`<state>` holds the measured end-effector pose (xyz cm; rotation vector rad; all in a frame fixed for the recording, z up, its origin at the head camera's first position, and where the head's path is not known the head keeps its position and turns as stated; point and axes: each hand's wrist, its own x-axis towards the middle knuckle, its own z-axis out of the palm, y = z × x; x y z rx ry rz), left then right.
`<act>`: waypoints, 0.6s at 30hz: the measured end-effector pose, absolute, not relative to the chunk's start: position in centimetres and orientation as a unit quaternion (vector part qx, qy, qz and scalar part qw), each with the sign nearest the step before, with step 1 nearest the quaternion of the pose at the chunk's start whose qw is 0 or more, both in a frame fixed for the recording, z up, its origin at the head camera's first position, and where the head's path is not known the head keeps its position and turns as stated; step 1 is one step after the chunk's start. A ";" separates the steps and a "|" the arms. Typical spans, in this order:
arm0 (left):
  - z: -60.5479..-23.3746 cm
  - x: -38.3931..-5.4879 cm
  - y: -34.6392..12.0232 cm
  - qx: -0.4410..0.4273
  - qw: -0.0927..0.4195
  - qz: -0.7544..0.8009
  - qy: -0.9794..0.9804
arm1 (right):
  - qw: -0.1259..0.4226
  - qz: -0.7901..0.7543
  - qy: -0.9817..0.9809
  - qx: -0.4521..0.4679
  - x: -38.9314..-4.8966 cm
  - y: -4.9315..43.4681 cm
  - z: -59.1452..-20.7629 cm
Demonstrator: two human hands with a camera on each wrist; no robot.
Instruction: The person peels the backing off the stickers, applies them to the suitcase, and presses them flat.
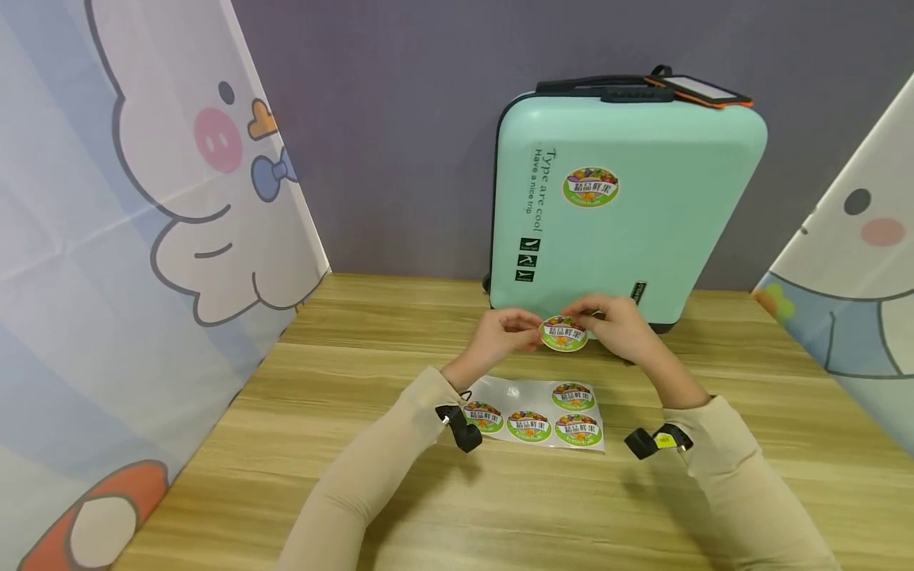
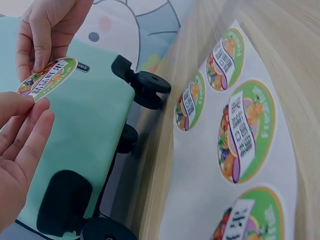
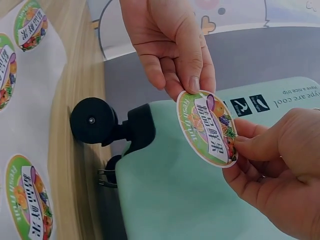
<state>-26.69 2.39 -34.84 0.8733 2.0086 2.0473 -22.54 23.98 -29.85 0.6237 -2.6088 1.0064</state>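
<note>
An oval fruit sticker [image 1: 563, 334] is held up in front of the suitcase's lower part, its printed face toward the head camera. My left hand [image 1: 503, 333] pinches its left edge between thumb and fingers. At the opposite edge my right hand [image 1: 617, 325] pinches it too, as the right wrist view shows with the sticker [image 3: 207, 129] between both hands. Behind them stands a mint-green suitcase [image 1: 664, 214], upright, bearing a matching sticker [image 1: 590, 187] at its upper left. Below the hands lies a white sticker sheet [image 1: 531, 390] with several more oval stickers.
Suitcase and sheet are on a wood-grain table [image 1: 385, 333]. On the suitcase's top lies a tag [image 1: 700, 90] with an orange edge, beside the handle. Black wheels [image 2: 150, 87] show at its base. A grey wall [image 1: 385, 143] and cartoon-printed cloths [image 1: 143, 317] surround the table.
</note>
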 end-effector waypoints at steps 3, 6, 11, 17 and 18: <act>-34.4 -26.5 2.7 0.287 0.070 0.685 0.665 | 0.149 0.346 -0.902 0.213 -22.5 24.2 -29.6; -34.1 -26.5 2.9 0.285 0.068 0.690 0.662 | 0.154 0.349 -0.901 0.208 -22.3 24.3 -29.4; -33.3 -26.5 3.5 0.296 0.051 0.692 0.657 | 0.161 0.355 -0.900 0.196 -22.3 24.7 -28.5; -32.3 -26.8 4.2 0.307 0.027 0.687 0.658 | 0.171 0.360 -0.899 0.183 -22.2 25.1 -27.3; -32.1 -26.8 4.2 0.307 0.026 0.688 0.657 | 0.174 0.360 -0.899 0.181 -22.2 25.2 -27.1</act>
